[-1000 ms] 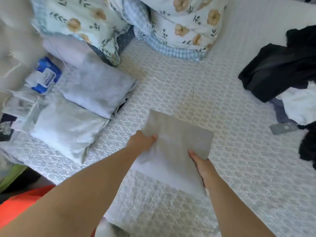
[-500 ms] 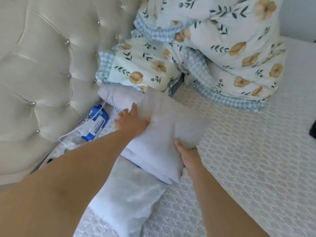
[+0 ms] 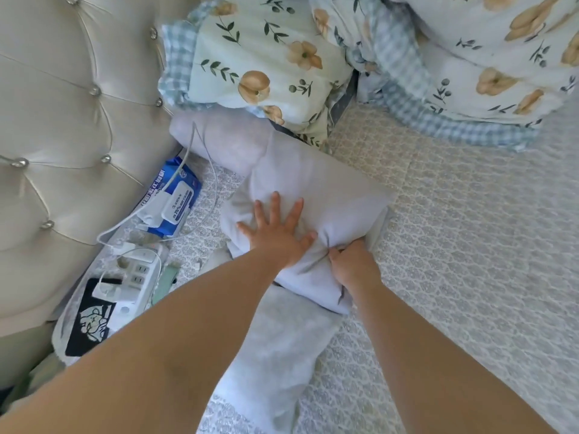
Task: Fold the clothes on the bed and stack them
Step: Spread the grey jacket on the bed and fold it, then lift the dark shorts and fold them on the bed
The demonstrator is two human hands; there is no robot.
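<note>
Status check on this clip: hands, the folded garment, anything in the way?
Left hand flat, pressing folded garment on the stack. Right hand pinching its near edge. White cable lies across the piece behind; nothing blocking.

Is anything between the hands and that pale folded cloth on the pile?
Nothing visible. The left hand presses flat on the folded cloth, and the right hand grips its near edge.

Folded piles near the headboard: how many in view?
2. One folded pile lies under both hands, left hand flat, right hand gripping its edge. Another pile is nearer, partly behind the arms.
</note>
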